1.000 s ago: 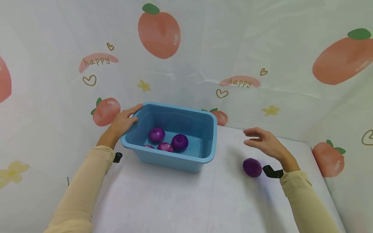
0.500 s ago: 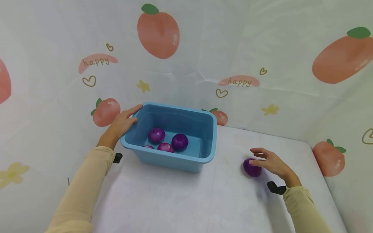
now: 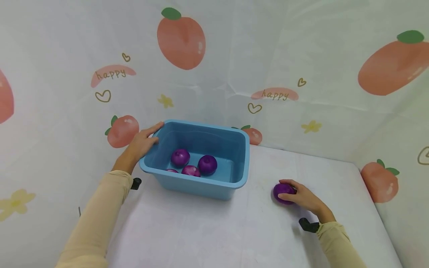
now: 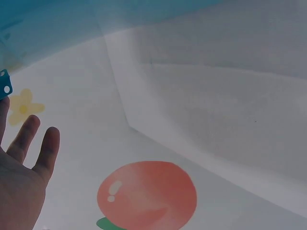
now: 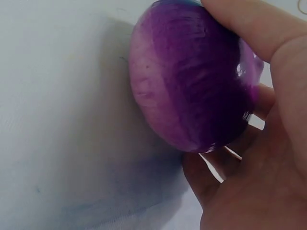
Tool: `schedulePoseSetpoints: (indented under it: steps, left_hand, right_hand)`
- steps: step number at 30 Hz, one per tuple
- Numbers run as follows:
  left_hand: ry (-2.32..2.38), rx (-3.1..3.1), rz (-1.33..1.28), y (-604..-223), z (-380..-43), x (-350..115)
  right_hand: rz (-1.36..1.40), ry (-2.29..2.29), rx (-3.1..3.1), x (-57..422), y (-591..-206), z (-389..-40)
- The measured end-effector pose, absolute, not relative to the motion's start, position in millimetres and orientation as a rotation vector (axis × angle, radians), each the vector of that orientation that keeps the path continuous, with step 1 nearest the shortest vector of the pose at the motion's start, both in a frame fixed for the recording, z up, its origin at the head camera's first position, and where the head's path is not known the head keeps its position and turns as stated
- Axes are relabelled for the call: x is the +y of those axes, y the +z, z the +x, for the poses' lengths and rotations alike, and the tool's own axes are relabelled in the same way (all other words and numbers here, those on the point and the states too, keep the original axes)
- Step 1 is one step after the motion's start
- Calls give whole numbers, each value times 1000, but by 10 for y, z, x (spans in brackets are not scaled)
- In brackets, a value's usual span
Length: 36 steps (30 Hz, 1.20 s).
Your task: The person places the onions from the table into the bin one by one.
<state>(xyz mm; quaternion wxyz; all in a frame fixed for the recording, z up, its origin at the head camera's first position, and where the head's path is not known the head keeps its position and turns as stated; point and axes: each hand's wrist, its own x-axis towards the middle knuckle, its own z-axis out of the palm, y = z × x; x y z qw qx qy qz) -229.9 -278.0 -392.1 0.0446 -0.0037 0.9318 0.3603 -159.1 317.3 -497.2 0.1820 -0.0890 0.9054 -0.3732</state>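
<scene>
A blue plastic bin (image 3: pixel 194 188) stands on the white table, with several purple onions (image 3: pixel 207 164) inside, partly hidden by its front wall. At its left rim, my left hand (image 3: pixel 140 146) holds on with the thumb over the edge. The left wrist view shows some of its fingers extended outside the bin. Right of the bin, my right hand (image 3: pixel 303 197) grips another purple onion (image 3: pixel 280 191) between thumb and fingers. The right wrist view shows this glossy onion (image 5: pixel 192 76) up close; whether it touches the table is hard to tell.
A white cloth wall (image 3: pixel 214 82) printed with fruit, hearts and flowers rises behind the table and along its sides. The white tabletop (image 3: pixel 207 230) extends in front of the bin and to its right.
My right hand has come down onto the onion on the right and taken hold of it. That onion has shifted slightly left. My left hand and the bin have stayed in place.
</scene>
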Motion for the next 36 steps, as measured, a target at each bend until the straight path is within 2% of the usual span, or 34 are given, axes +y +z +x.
schedulePoseSetpoints:
  steps: [20, 36]
  left_hand:
    - [1099, 2824, -34, -3923, -2305, -2790]
    - [1115, 2821, -52, -3917, -2305, -2787]
  right_hand:
    - [-308, -1055, 2578, 3067, -4943, -1614]
    - [-414, -1190, 2726, 2633, -4281, -1798]
